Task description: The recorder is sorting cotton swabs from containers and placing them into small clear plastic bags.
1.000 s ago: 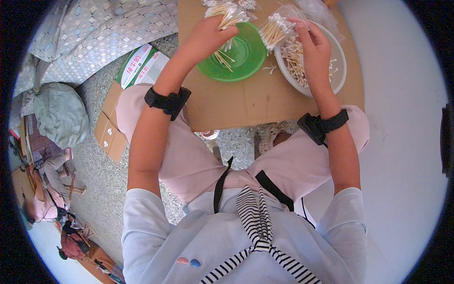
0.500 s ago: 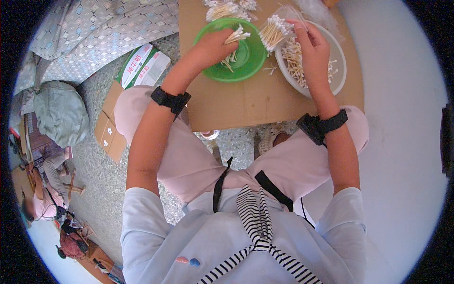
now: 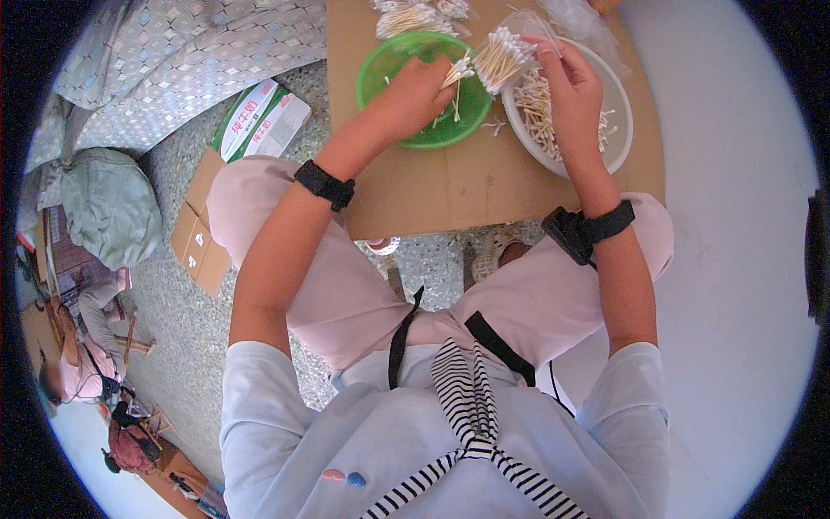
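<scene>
Over the green bowl (image 3: 469, 127), my left hand (image 3: 420, 93) is closed around a small bunch of cotton swabs (image 3: 459, 71), their white tips pointing right. A swab or two hangs below the bunch. My right hand (image 3: 571, 80) pinches the edge of a clear plastic bag (image 3: 525, 26) filled with cotton swabs (image 3: 501, 60). This bag sits between the two bowls, tilted, just right of my left hand. Under my right hand stands a white bowl (image 3: 626, 138) with many loose cotton swabs (image 3: 534, 108) in it.
The bowls stand on a brown cardboard surface (image 3: 432, 195). Several filled swab bags (image 3: 411, 19) lie at its far edge, with crumpled clear plastic (image 3: 588, 26) at the far right. A carton (image 3: 264, 121) lies on the floor at left. Another person (image 3: 86, 363) sits farther left.
My left hand has moved right across the green bowl with its bunch of swabs, closer to the bag. My right hand and the bag have stayed nearly still.
</scene>
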### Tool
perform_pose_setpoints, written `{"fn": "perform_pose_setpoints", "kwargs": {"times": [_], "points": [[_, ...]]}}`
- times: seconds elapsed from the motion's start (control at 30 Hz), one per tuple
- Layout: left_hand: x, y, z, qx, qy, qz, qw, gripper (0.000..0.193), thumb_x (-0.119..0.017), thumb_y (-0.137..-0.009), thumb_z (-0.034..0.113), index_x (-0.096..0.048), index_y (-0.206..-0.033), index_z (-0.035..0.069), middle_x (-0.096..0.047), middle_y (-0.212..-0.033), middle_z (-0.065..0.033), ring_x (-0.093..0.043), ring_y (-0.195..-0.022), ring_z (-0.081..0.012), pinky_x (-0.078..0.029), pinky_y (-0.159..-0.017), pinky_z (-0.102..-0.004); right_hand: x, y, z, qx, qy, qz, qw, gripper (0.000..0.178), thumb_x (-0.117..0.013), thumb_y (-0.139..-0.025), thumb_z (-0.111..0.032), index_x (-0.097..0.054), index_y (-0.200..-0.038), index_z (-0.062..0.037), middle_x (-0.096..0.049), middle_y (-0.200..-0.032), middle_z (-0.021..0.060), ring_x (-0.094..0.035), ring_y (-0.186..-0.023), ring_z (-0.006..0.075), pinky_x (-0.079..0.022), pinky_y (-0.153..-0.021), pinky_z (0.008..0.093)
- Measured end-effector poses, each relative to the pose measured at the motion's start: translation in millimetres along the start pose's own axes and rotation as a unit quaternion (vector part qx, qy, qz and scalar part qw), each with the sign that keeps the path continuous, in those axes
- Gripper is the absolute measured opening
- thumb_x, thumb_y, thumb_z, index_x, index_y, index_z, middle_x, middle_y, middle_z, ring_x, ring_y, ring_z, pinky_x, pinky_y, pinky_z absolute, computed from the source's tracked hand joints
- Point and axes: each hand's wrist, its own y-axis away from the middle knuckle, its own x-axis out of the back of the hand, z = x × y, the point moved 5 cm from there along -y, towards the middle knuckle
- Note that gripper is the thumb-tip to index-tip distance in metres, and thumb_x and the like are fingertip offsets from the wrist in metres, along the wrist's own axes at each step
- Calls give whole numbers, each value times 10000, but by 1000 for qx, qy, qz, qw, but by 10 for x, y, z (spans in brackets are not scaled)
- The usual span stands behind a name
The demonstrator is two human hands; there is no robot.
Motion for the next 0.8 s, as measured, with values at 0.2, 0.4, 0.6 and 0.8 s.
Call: {"fn": "perform_pose_setpoints", "kwargs": {"times": [0.2, 0.4, 0.6, 0.8], "points": [[28, -37, -30, 86, 123, 65, 987, 290, -420, -964, 277, -458, -1041, 0, -642, -938, -251, -618, -830, -402, -476, -778, -442, 21, 3, -4, 2, -4, 5, 1000, 225, -551, -932, -209, -710, -1003, -65, -663, -929, 48, -592, -838, 120, -464, -771, 263], [-43, -84, -262, 251, 515, -44, 818, 245, -380, -988, 277, -484, -1047, 63, -671, -1060, -142, -664, -857, -209, -532, -744, -340, 15, 4, 6, 1, -2, 4, 1000, 223, -559, -931, -211, -710, -1003, -62, -667, -935, 42, -590, -834, 113, -461, -762, 250], [-85, -13, -297, 324, 679, 6, 658, 210, -461, -967, 271, -526, -987, 73, -652, -903, -69, -648, -894, -194, -547, -781, -328, 7, 15, -3, -2, -10, 1, 1000, 219, -565, -929, -208, -711, -1006, -63, -663, -927, 36, -579, -820, 104, -454, -739, 240], [-31, -21, -440, 288, 685, 27, 669, 171, -510, -943, 248, -524, -967, 79, -587, -815, -17, -582, -716, -146, -543, -770, -325, -17, 4, -4, 8, 1, -3, 1000, 221, -561, -929, -214, -711, -1006, -71, -656, -907, 36, -575, -811, 101, -452, -732, 242]]}}
